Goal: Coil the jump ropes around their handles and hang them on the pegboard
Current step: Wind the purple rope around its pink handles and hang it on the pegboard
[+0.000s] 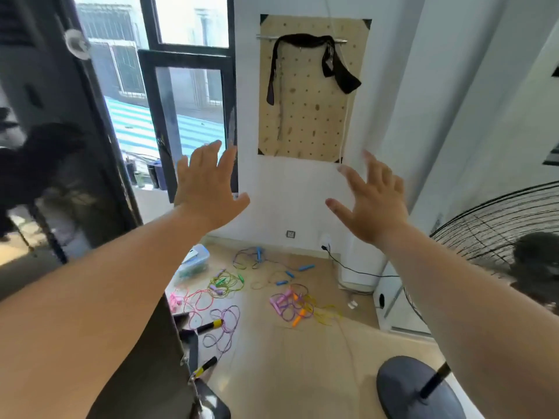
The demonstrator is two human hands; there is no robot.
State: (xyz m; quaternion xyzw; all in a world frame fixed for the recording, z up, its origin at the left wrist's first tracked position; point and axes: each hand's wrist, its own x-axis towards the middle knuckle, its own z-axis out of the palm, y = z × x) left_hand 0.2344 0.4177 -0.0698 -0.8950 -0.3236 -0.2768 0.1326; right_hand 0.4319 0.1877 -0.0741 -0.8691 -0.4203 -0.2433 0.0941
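Left hand (205, 189) and right hand (373, 204) are held up side by side on bare forearms, backs to the camera. The fingers of both are spread straight and wide, and neither has hold of anything. At 12 o'clock in the frame, above the gap between them, a wooden pegboard (305, 122) is fixed to the white wall, and a black strap (302, 40) is draped over the metal rail (340, 41) across its top. The jump ropes (284, 282) lie loose and uncoiled on the tan floor at 6 o'clock from the pegboard, below the hands. A blue-handled rope (257, 257) sits at 12 o'clock of the scatter, nearest the wall. A green-and-yellow rope (228, 282) lies toward 10 o'clock and a pink rope (196, 300) at 9 o'clock. A purple rope (227, 320) with a yellow-and-black handle (211, 325) lies at 7 o'clock. A tangle of pink, purple and orange handles (290, 303) with yellow cord sits at 4 o'clock. A clear plastic box (193, 263) stands just beside the ropes at 10 o'clock, against the wall. A white cylindrical appliance (360, 267) stands at 2 o'clock of the scatter. An open window (187, 86) fills the frame at 10 o'clock, and a pedestal fan (490, 234) stands at 3 o'clock, its round base (414, 391) at 5 o'clock.
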